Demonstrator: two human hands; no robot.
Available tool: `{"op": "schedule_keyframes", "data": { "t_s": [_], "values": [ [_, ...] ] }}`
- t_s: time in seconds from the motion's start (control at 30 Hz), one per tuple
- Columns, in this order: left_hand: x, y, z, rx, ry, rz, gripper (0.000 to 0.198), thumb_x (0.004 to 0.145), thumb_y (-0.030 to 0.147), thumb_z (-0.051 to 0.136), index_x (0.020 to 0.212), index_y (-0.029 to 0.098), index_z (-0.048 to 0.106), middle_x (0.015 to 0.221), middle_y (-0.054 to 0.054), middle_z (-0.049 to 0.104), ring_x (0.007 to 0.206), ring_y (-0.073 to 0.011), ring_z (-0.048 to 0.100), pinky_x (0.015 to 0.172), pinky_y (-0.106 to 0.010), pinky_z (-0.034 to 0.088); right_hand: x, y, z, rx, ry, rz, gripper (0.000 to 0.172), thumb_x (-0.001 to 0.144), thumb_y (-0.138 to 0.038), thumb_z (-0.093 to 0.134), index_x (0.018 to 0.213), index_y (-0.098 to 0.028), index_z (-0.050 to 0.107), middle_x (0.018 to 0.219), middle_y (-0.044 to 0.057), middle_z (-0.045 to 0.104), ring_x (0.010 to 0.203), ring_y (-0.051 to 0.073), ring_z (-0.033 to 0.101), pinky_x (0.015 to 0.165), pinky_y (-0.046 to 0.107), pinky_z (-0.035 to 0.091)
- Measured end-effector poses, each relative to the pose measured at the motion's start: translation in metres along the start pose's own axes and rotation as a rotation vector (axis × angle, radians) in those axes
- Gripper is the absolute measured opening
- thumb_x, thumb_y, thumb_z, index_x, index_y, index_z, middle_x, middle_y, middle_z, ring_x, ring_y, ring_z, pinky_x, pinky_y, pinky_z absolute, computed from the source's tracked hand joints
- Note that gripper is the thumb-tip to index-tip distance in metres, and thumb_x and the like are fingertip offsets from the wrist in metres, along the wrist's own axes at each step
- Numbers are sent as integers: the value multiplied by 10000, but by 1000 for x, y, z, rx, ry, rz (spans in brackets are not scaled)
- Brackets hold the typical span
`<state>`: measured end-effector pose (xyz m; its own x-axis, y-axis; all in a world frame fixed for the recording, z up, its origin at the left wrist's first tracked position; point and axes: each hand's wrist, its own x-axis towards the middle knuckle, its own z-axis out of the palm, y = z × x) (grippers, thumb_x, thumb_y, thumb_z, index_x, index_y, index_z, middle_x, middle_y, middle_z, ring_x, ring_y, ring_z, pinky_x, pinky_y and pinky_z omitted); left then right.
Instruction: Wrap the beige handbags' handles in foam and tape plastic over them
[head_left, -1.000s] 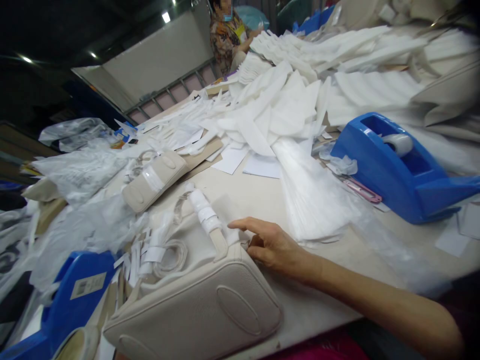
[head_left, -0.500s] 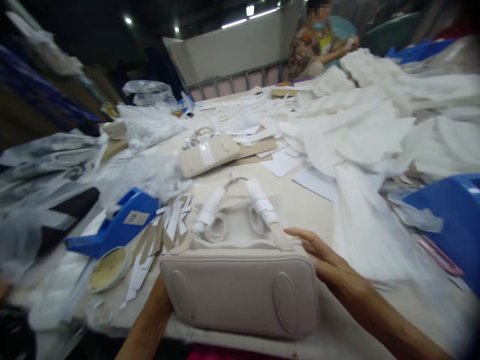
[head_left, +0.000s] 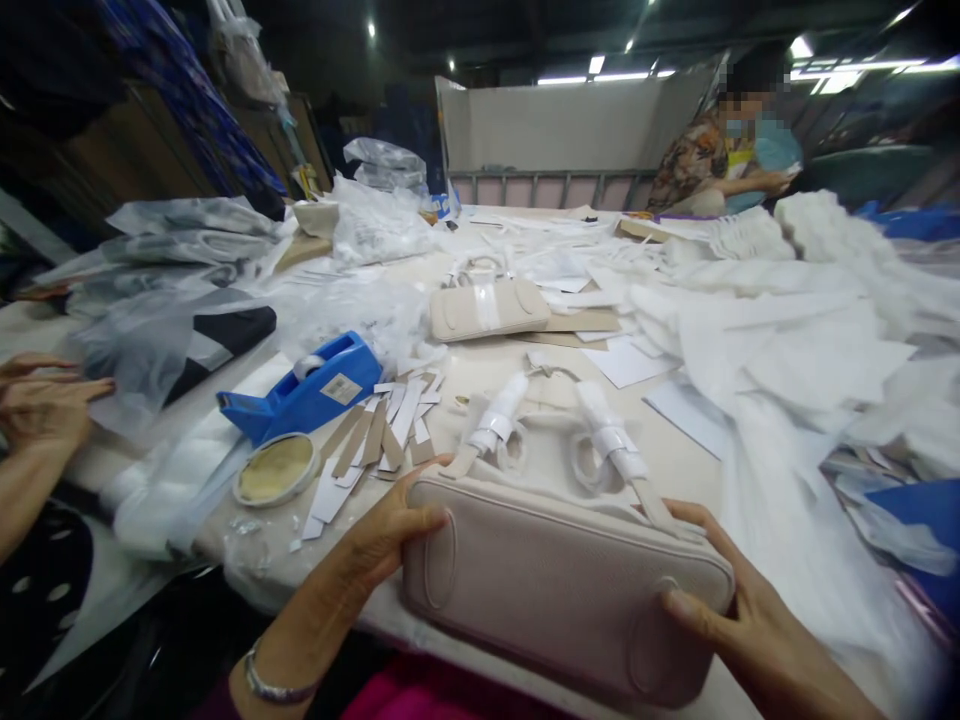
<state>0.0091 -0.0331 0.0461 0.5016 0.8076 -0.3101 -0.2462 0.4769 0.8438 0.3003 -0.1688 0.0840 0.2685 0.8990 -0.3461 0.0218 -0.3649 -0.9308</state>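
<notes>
A pale beige handbag [head_left: 555, 575] lies at the table's near edge with its flat bottom facing me. My left hand [head_left: 401, 525] grips its left end, the thumb on the bottom panel. At the right end my right hand [head_left: 720, 585] is wrapped round the corner, thumb pressed on the bottom. White wrapping covers parts of the bag's handle [head_left: 611, 430], which points away from me. Farther back lies a second beige handbag [head_left: 491, 308] with a white band round it.
Left of the bag are a blue tape dispenser [head_left: 315, 390], a round tape roll [head_left: 275, 470] and paper strips [head_left: 382, 430]. White sheets [head_left: 780, 350] heap up on the right. Another person's hands [head_left: 45, 410] show at far left; a person [head_left: 712, 160] sits at the back.
The view has swung left. My left hand has come up from beside the bag onto its end, and my right thumb now presses the bottom. The bag is tilted more.
</notes>
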Motion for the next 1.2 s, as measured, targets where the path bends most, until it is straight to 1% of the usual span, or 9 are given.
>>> {"op": "schedule_keyframes", "data": {
  "t_s": [0.17, 0.27, 0.47, 0.67, 0.8, 0.97, 1.03, 1.13, 1.2],
  "values": [
    [5, -4, 12, 50, 115, -49, 522, 522, 314, 884, 967, 159, 659, 778, -9, 679, 699, -142, 623, 656, -201, 508, 4, 25, 2, 97, 57, 65, 567, 674, -551, 727, 1115, -220, 594, 1003, 59, 658, 894, 245, 589, 731, 282, 486],
    [8, -10, 16, 134, 169, -53, 381, 613, 346, 834, 889, 145, 665, 726, -2, 665, 649, -137, 613, 607, -199, 494, 8, 38, 3, 90, 109, 73, 495, 710, -542, 705, 1062, -205, 611, 866, 38, 649, 800, 219, 570, 730, 296, 480],
    [14, -22, 20, 300, 308, 22, 386, 636, 411, 802, 857, 114, 694, 698, -28, 679, 588, -155, 598, 584, -235, 488, 14, 46, 5, -30, 161, 89, 369, 728, -544, 697, 803, -197, 598, 737, 12, 600, 802, 225, 564, 719, 295, 469],
    [17, -21, 24, 515, 348, 157, 424, 702, 431, 749, 1019, 164, 657, 819, -12, 685, 734, -170, 612, 671, -222, 473, 20, 45, 8, -105, 196, 134, 468, 701, -594, 693, 944, -199, 628, 822, 29, 672, 816, 244, 599, 692, 300, 471],
    [12, -12, 31, 740, 355, 206, 337, 761, 462, 676, 951, 187, 630, 794, 7, 645, 748, -174, 594, 706, -238, 453, 23, 41, 7, -195, 185, 94, 486, 697, -622, 664, 951, -209, 630, 770, 12, 667, 752, 228, 591, 625, 281, 447],
    [15, -13, 27, 1162, 476, 271, 343, 786, 490, 620, 985, 211, 635, 903, -35, 572, 896, -244, 560, 866, -369, 436, 28, 42, 3, -339, 175, 60, 445, 709, -647, 637, 829, -218, 619, 684, -6, 605, 686, 204, 550, 577, 268, 395],
    [20, -19, 21, 1286, 460, 317, 316, 812, 475, 596, 977, 206, 623, 921, -47, 555, 943, -261, 527, 905, -419, 424, 32, 43, 2, -399, 211, 40, 434, 715, -644, 630, 816, -221, 620, 707, 5, 603, 714, 213, 549, 599, 278, 393],
    [24, -28, 20, 1393, 431, 460, 289, 848, 405, 583, 1048, 196, 568, 982, -58, 544, 995, -262, 491, 935, -456, 416, 36, 44, 2, -458, 261, -45, 398, 704, -610, 646, 759, -216, 616, 733, 21, 602, 760, 224, 544, 647, 294, 404],
    [22, -34, 27, 1470, 496, 609, 340, 871, 322, 572, 1179, 189, 518, 1084, -94, 514, 1044, -274, 477, 940, -482, 410, 38, 43, 3, -462, 261, -93, 380, 697, -588, 657, 725, -212, 604, 727, 23, 599, 759, 223, 541, 652, 296, 411]
  ]
}}
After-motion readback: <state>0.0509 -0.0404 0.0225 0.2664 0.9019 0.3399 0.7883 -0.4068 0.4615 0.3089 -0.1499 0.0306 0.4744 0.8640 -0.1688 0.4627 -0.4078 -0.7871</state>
